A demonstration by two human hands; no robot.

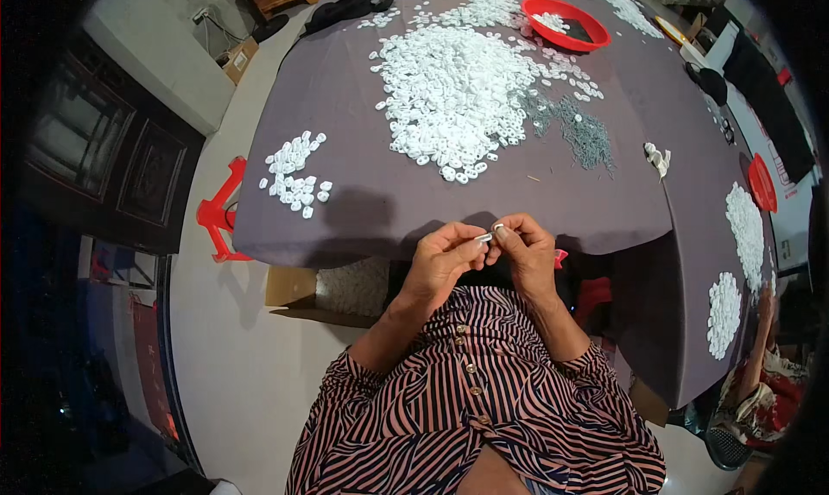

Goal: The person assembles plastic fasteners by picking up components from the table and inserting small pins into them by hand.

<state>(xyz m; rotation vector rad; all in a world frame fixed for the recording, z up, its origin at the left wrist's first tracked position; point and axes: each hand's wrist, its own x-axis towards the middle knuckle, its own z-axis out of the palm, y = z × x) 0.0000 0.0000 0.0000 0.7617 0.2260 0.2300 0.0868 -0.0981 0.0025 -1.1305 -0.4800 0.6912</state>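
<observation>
Just past the near edge of the cloth-covered table (363,219), my two hands meet above my lap. The fingers of my left hand (432,268) pinch a small white plastic piece (484,237). My right hand (529,255) is closed at the fingertips on another bit of white, touching or almost touching the first; its exact shape is too small to tell. Beyond my hands lies a large heap of white oval plastic pieces (458,94). Right of it is a pile of small grey parts (589,139). A smaller group of white pieces (294,171) lies on the left.
At the far side stands a red bowl (529,13) with white pieces inside. A crumpled white item (658,159) lies near the right edge. Under the table sits a cardboard box (290,287); a red stool (210,214) is left. Another person's arm (762,335) is near white piles (724,314) at right.
</observation>
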